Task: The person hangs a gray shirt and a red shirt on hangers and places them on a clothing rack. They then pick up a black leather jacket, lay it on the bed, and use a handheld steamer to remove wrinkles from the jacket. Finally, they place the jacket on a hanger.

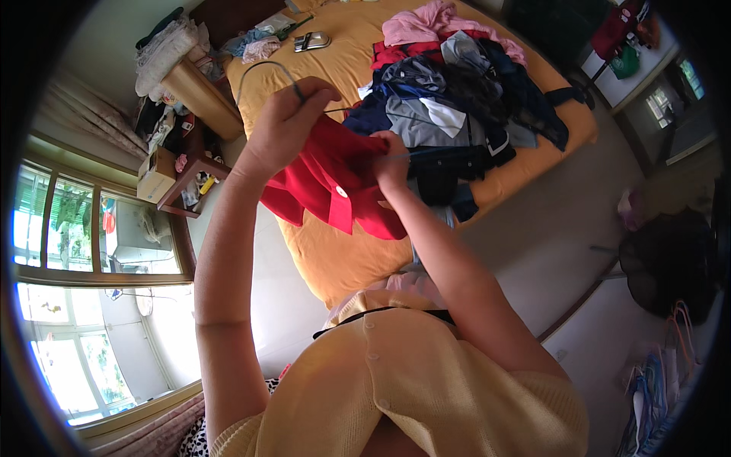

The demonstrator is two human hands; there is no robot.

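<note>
My left hand (287, 127) is raised and closed around the neck of a thin clothes hanger (268, 64), its curved hook standing up above the fingers. From my hands hangs a red garment (320, 171) with a pale button on its front strip. My right hand (393, 163) grips the garment's upper edge on the right. A thin blurred bar, seemingly part of the hanger, sticks out beyond the right hand. How far the hanger lies inside the cloth is hidden by the folds.
Behind my hands a heap of dark, grey, red and pink clothes (434, 123) covers part of the bed with an orange sheet (308, 257). A silver case (312, 41) lies farther back. Several hangers (657, 388) hang at lower right. A cardboard box (156, 174) stands near the window.
</note>
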